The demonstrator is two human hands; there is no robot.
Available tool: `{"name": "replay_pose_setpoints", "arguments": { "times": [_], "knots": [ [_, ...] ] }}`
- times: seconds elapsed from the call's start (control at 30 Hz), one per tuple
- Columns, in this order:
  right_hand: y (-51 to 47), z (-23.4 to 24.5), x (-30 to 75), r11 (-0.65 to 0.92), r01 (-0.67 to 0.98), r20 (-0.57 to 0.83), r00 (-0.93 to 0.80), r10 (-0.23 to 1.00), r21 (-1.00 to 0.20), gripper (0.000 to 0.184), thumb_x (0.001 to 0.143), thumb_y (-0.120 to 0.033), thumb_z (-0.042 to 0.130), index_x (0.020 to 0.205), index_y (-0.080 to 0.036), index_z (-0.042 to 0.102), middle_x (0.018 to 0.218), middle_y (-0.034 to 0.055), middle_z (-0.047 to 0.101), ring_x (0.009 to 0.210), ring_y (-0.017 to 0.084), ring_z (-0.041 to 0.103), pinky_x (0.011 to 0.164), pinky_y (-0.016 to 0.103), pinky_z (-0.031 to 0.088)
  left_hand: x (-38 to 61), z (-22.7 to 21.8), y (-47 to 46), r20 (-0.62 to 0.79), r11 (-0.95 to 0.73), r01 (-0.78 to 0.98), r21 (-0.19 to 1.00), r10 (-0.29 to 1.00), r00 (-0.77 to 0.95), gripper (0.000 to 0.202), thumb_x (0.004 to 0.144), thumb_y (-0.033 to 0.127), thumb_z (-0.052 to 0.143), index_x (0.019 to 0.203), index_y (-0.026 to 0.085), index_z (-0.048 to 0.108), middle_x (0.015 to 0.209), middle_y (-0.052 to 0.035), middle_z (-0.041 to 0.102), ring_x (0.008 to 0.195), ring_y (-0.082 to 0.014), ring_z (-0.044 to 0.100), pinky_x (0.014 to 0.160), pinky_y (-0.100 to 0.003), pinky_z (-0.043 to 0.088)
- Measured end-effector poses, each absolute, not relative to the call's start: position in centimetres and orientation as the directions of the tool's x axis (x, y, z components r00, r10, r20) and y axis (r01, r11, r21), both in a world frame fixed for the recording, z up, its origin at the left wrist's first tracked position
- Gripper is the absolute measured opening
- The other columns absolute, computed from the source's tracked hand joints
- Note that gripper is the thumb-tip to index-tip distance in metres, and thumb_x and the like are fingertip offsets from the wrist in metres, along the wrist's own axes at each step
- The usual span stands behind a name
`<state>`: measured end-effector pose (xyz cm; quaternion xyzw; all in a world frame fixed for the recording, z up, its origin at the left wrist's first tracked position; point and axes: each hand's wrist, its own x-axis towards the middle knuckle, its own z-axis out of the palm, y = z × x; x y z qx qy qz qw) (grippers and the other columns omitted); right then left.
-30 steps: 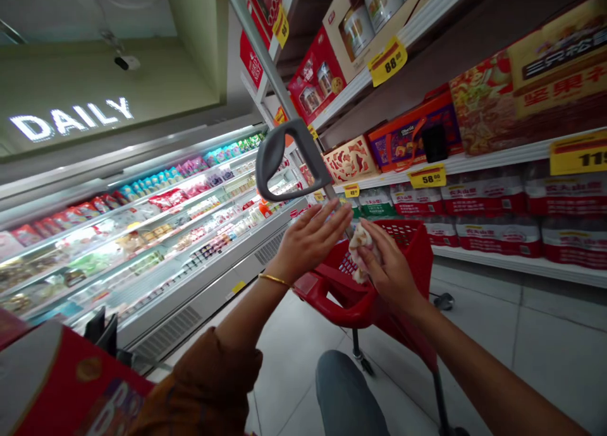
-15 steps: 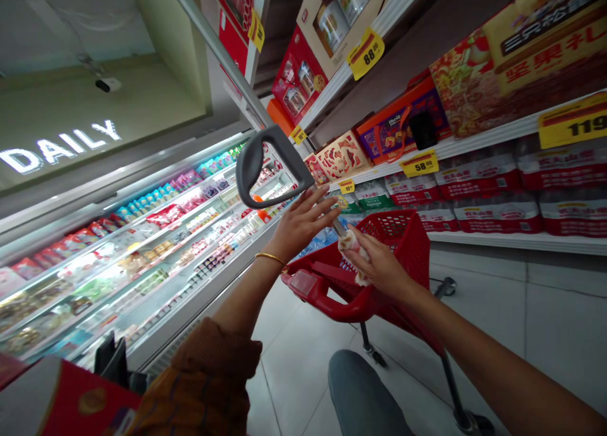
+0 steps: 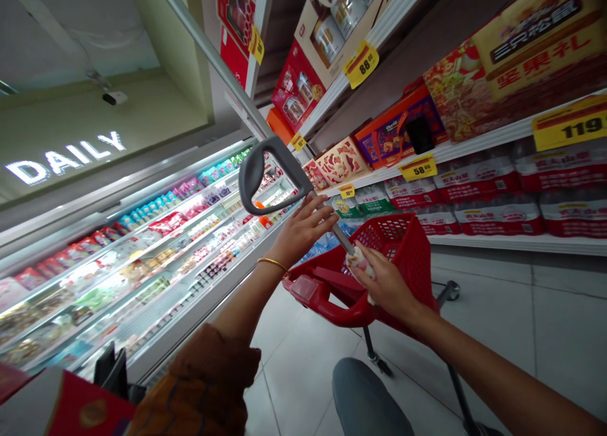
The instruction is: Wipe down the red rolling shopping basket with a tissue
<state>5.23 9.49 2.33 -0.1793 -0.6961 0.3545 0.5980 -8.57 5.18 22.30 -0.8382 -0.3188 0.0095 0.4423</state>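
Note:
A grey pole (image 3: pixel 215 63) slants from the upper left down to the middle, with a dark grey D-shaped handle (image 3: pixel 246 183) on it. Just below that handle, my left hand (image 3: pixel 306 227) holds the thin metal shaft; its fingers lie fairly straight across it and its thumb is hidden. Further down, my right hand (image 3: pixel 386 278) is closed around a pale, stained cloth (image 3: pixel 358 262) wrapped at the shaft. The shaft's lower end is hidden by cloth and hand. Behind both hands stands a red shopping cart (image 3: pixel 420 259).
Shelves on the right carry gift boxes (image 3: pixel 526 63), yellow price tags (image 3: pixel 363 63) and packs of bottled water (image 3: pixel 502 218). A lit refrigerated display (image 3: pixel 156 259) runs along the left. A red box (image 3: pixel 88 407) is at the lower left. White floor tiles (image 3: pixel 303 360) show below.
My right hand and the cloth have slid a little down and right along the shaft, so more bare metal shows between the hands. My left hand stays by the handle. The view has shifted slightly.

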Motion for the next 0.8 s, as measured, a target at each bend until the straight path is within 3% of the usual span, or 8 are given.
{"name": "replay_pose_setpoints", "arguments": {
  "times": [0.2, 0.33, 0.47, 0.57, 0.8],
  "knots": [
    [10.8, 9.3, 4.4, 0.762, -0.265, 0.803, -0.097, 0.588, -0.591, 0.052, 0.084, -0.031, 0.055, 0.134, -0.017, 0.05, 0.127, 0.0121, 0.061, 0.118, 0.025, 0.056, 0.101, 0.041, 0.044, -8.4, 22.4, 5.1, 0.247, -0.405, 0.519, -0.753, 0.557, 0.793, 0.029, 0.095, 0.016, 0.043, 0.121, 0.019, 0.056, 0.119, -0.0086, 0.065, 0.136, -0.0223, 0.038, 0.113, -0.049, 0.036],
    [11.3, 10.9, 4.4, 0.713, -0.356, 0.782, -0.087, 0.618, -0.603, 0.054, 0.079, -0.031, 0.06, 0.131, -0.016, 0.053, 0.123, 0.0116, 0.063, 0.112, 0.026, 0.059, 0.098, 0.039, 0.045, -8.5, 22.5, 5.1, 0.251, -0.416, 0.534, -0.736, 0.564, 0.787, 0.033, 0.096, 0.018, 0.041, 0.127, 0.017, 0.051, 0.124, -0.011, 0.062, 0.136, -0.0226, 0.039, 0.113, -0.048, 0.037],
    [11.3, 10.9, 4.7, 0.646, -0.416, 0.755, -0.185, 0.629, -0.64, 0.036, 0.081, -0.033, 0.057, 0.113, -0.016, 0.063, 0.095, 0.006, 0.068, 0.086, 0.02, 0.062, 0.078, 0.031, 0.05, -8.5, 22.5, 5.0, 0.25, -0.424, 0.539, -0.728, 0.567, 0.785, 0.034, 0.097, 0.018, 0.039, 0.128, 0.016, 0.05, 0.126, -0.0117, 0.061, 0.137, -0.0226, 0.037, 0.113, -0.046, 0.037],
    [11.3, 10.9, 5.2, 0.618, -0.428, 0.747, -0.29, 0.598, -0.66, 0.021, 0.082, -0.035, 0.057, 0.09, -0.018, 0.065, 0.072, 0.0007, 0.062, 0.069, 0.016, 0.056, 0.062, 0.025, 0.045, -8.5, 22.4, 4.7, 0.257, -0.427, 0.552, -0.716, 0.574, 0.778, 0.034, 0.097, 0.018, 0.038, 0.13, 0.018, 0.049, 0.127, -0.0102, 0.061, 0.138, -0.022, 0.035, 0.114, -0.047, 0.036],
    [11.2, 9.2, 5.4, 0.455, -0.505, 0.672, -0.437, 0.598, -0.733, 0.024, 0.078, -0.038, 0.062, 0.09, -0.017, 0.062, 0.069, -0.0032, 0.055, 0.057, 0.009, 0.045, 0.054, 0.021, 0.036, -9.0, 21.7, 4.4, 0.31, -0.435, 0.589, -0.681, 0.557, 0.771, 0.032, 0.097, 0.016, 0.036, 0.124, 0.018, 0.053, 0.124, -0.0085, 0.063, 0.139, -0.0205, 0.033, 0.115, -0.049, 0.033]
  ]
}}
